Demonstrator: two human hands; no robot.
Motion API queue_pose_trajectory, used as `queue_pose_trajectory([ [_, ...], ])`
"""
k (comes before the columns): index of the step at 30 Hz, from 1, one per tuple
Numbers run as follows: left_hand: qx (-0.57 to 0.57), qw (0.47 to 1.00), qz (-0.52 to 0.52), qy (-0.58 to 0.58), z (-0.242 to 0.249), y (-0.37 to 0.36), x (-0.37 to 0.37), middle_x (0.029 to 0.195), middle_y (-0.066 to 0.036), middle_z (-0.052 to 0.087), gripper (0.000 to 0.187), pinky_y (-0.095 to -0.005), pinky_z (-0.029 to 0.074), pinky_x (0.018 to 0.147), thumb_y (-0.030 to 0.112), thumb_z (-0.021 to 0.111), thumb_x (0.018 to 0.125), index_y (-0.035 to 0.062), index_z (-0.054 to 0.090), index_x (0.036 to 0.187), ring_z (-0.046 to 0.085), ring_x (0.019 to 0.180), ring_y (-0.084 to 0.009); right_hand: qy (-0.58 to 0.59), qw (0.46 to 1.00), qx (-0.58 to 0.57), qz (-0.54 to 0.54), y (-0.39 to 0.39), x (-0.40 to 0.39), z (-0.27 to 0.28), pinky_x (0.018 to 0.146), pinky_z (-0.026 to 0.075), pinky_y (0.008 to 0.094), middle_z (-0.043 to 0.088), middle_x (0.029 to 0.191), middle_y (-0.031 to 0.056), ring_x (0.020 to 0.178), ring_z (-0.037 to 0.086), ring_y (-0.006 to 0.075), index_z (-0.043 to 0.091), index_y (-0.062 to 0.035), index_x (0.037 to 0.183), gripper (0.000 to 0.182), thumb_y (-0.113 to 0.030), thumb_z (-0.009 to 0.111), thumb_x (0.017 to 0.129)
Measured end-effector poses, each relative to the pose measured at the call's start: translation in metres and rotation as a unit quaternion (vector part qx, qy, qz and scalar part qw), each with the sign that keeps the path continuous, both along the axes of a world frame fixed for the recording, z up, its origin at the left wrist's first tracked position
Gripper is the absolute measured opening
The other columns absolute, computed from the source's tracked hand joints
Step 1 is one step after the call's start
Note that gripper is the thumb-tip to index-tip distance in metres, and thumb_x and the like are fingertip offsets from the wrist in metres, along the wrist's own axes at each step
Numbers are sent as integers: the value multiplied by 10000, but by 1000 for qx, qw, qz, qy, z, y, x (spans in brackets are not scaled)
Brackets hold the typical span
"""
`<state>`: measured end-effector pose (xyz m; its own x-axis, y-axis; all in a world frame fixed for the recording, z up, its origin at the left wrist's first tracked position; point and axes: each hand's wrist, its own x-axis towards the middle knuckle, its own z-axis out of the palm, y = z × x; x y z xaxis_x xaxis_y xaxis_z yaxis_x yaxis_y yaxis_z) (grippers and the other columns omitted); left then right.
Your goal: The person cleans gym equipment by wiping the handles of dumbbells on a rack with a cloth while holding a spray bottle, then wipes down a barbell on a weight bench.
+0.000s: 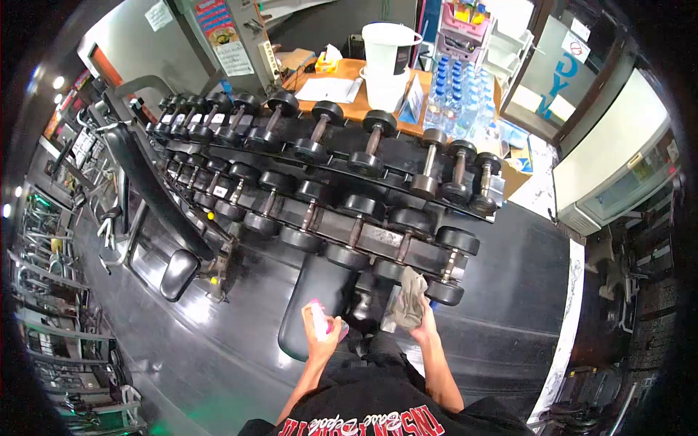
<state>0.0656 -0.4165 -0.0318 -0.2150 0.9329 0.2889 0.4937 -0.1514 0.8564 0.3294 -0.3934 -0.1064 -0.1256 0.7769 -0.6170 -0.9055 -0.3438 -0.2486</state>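
Observation:
My left hand [322, 336] is wrapped around a pink and white bottle [321, 317], which looks like a spray bottle, above a black padded bench [304, 291]. In my right hand [424, 325] a crumpled grey-brown cloth [411, 299] hangs, its upper end close to the lower row of dumbbells. The nearest dumbbell [451, 265] to that cloth lies at the right end of the lower shelf. Parts of the fingers on both hands are hidden behind what they hold.
A two-tier dumbbell rack [378, 236] stretches ahead of me. Behind it, a wooden table [352, 69] bears a white bucket [385, 54] and several water bottles [458, 94]. An adjustable bench [149, 182] stands left, a white fridge [618, 145] right.

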Motion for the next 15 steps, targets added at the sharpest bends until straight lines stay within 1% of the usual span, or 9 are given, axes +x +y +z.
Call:
queue_pose_trajectory([
  [1, 7, 1000, -1, -3, 4, -5, -2, 1076, -78, 449, 396, -289, 498, 662, -73, 645, 781, 6, 462, 1123, 560, 679, -125, -6, 1000, -10, 28, -5, 4, -4, 930, 497, 404, 651, 1162, 95, 1062, 626, 243, 565, -60, 1245, 450, -406, 502, 964],
  [3, -28, 989, -17, -146, 13, -14, -7, 1137, -88, 426, 463, -293, 489, 701, -55, 673, 757, 1, 459, 1164, 560, 673, -127, -40, 999, 6, 32, -13, 12, -1, 943, 486, 433, 646, 1171, 84, 1058, 622, 250, 566, -87, 1250, 437, -408, 503, 960],
  [4, -22, 989, -17, -148, 20, -20, -11, 1137, -88, 426, 463, -293, 489, 701, -55, 673, 757, 1, 459, 1164, 560, 673, -127, -68, 997, 12, 40, -18, 14, 2, 956, 474, 462, 641, 1179, 73, 1054, 618, 257, 567, -115, 1256, 426, -411, 504, 956],
  [6, -15, 991, -79, -103, 34, -31, -23, 1150, -99, 485, 473, -276, 493, 701, -46, 662, 784, -7, 457, 1209, 587, 701, -119, -76, 996, 31, 34, -22, 18, 12, 937, 482, 444, 647, 1166, 64, 1043, 621, 248, 582, -119, 1243, 427, -418, 527, 944],
  [7, -10, 992, -78, -103, 33, -38, -32, 1150, -99, 485, 473, -277, 493, 701, -46, 662, 784, -7, 457, 1209, 587, 701, -119, -80, 996, 34, 15, -25, 17, 26, 927, 484, 433, 650, 1159, 59, 1037, 622, 240, 584, -119, 1245, 432, -419, 538, 936],
  [9, -87, 977, -111, -162, 31, -55, -47, 1143, -117, 557, 505, -268, 503, 722, -31, 645, 817, -22, 447, 1282, 629, 752, -127, -85, 994, 64, 0, -33, 13, 49, 902, 489, 402, 654, 1149, 47, 1026, 623, 220, 577, -120, 1261, 451, -414, 563, 921],
  [10, -84, 977, -111, -161, 33, -62, -51, 1143, -117, 557, 505, -268, 503, 722, -31, 645, 817, -22, 447, 1282, 629, 752, -127, -85, 994, 66, 0, -36, 11, 54, 902, 489, 402, 654, 1149, 47, 1026, 623, 220, 577, -120, 1261, 451, -414, 563, 921],
  [12, -23, 982, -92, -163, 39, -79, -58, 1067, -122, 651, 500, -281, 521, 705, -21, 672, 792, -32, 502, 1262, 675, 778, -139, -80, 993, 89, 5, -50, 4, 60, 896, 491, 391, 653, 1153, 49, 1019, 624, 214, 576, -117, 1263, 453, -413, 560, 922],
  [15, -2, 984, -108, -144, 53, -101, -74, 1085, -128, 638, 481, -286, 529, 725, -30, 649, 804, -37, 507, 1263, 683, 795, -167, -68, 992, 104, 4, -71, -18, 61, 890, 494, 378, 652, 1155, 58, 1013, 628, 211, 565, -96, 1268, 461, -410, 541, 932],
])
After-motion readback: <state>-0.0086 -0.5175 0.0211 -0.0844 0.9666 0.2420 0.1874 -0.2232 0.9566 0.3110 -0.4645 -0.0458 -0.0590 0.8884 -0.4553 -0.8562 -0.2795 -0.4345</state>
